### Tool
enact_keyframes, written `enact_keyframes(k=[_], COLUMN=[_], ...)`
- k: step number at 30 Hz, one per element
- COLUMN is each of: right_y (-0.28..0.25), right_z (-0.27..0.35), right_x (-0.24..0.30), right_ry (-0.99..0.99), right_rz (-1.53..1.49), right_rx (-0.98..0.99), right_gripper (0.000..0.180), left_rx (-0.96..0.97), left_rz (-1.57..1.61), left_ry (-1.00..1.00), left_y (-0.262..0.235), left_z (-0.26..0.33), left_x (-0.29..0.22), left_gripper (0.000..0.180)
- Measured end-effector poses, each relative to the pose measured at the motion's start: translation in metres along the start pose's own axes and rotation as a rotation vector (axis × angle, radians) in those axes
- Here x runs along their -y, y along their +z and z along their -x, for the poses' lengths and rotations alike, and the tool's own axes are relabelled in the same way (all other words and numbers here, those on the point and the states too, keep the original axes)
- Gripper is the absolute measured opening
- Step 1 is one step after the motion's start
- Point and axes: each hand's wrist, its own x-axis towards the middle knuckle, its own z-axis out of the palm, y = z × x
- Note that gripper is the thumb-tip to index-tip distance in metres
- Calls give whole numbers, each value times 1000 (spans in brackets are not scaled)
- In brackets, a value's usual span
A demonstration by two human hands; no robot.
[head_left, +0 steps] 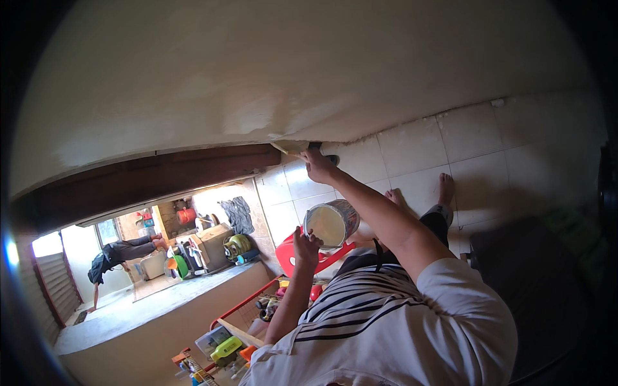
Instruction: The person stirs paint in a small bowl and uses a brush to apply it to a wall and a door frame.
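Note:
My right hand (315,165) reaches out to the foot of the pale wall (244,77), beside the end of the dark wooden door frame (219,161). Its fingers are closed round a paintbrush (282,148), whose pale head is at the wall's lower edge. Lower down, my left hand (306,248) is closed at the rim of a paint bucket (351,215). The bucket is tilted, and cream-coloured paint (326,226) shows inside. Part of the left hand's grip is hidden by its own fingers. Wet-looking, shinier patches show on the wall above the brush.
Under the bucket is a red plastic chair (285,258). Dark slippers (332,159) lie on the tiled floor (412,151) by the wall. A red-edged rack (241,302) with bottles and small goods stands at lower left. Beyond the doorway another person (116,254) bends over.

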Motion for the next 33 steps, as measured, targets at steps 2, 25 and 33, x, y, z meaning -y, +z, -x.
enact_keyframes(k=[2,25,33], right_y=[-15,-52,-24], right_z=[-8,40,58], right_x=[10,71,85], right_ry=[11,-207,-214], right_rz=[28,14,-29], right_rx=[3,-710,-179], right_gripper=[34,35,28], left_rx=[-1,196,210], left_rz=[14,75,74], left_ry=[0,-33,2], left_y=[-2,5,-18], left_z=[-3,-27,-38], left_x=[0,7,2], left_gripper=[45,46,43])
